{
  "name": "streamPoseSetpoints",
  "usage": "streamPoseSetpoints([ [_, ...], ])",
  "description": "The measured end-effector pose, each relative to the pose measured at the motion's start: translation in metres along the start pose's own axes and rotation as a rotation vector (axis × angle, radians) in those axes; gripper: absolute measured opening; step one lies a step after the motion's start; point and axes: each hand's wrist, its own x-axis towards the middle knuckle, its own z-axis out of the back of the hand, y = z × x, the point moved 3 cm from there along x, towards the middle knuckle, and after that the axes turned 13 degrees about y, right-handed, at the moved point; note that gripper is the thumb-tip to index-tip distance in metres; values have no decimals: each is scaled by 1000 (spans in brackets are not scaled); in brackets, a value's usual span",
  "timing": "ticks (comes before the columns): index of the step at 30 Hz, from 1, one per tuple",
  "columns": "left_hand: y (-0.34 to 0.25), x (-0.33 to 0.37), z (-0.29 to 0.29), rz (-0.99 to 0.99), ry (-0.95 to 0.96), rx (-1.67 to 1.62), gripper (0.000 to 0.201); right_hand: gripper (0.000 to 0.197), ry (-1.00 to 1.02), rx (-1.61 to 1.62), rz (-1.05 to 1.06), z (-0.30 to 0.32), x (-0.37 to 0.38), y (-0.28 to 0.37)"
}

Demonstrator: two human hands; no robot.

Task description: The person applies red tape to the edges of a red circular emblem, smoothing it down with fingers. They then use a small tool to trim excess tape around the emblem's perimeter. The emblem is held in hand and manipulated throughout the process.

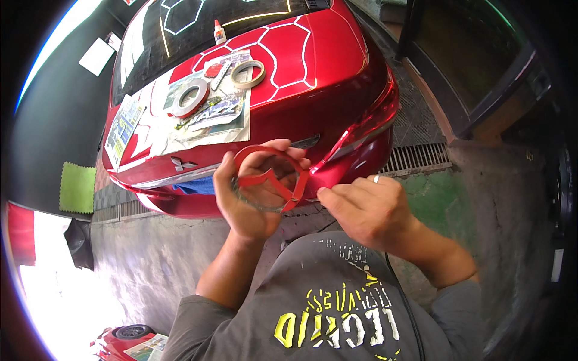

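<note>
My left hand (250,221), palm up, has its fingers curled round a red ring-shaped piece (248,157). Angular red strips cross the ring's opening, and part of its lower edge looks clear or greyish. To the right of the ring is my right hand (370,210), with its fingers closed in a pinch and a band on one finger. Whatever it may hold between thumb and finger is too small to make out. Both hands are above the rear of a red car (295,114), whose trunk lid has white hexagon outlines.
Newspaper (235,133) on the trunk carries a white-and-red tape roll (178,101) and a beige tape roll (259,80). Near the rear window stands a small white bottle (219,33) with a red cap. A blue cloth (195,186) lies by the bumper, and a drain grate (421,159) crosses the floor.
</note>
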Motion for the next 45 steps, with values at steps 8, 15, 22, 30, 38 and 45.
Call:
streamPoseSetpoints([
  [8, -3, -6, -13, -150, 160, 196, 94, 5, -45, 709, -402, -26, -3, 22],
  [15, 0, -7, -9, -121, 210, 157, 96, 9, -24, 612, -344, -28, -1, 23],
  [22, -2, -4, -12, -151, 182, 200, 96, 12, -115, 478, -327, -27, 4, 25],
  [30, -2, -3, -13, -187, 132, 375, 94, 20, 13, 312, -302, -20, 7, 25],
  [38, 3, -2, -13, -184, 135, 352, 90, 23, 10, 403, -370, -22, 3, 25],
  [45, 5, 3, -10, -149, 180, 311, 88, 21, 59, 455, -419, -23, -2, 24],
])
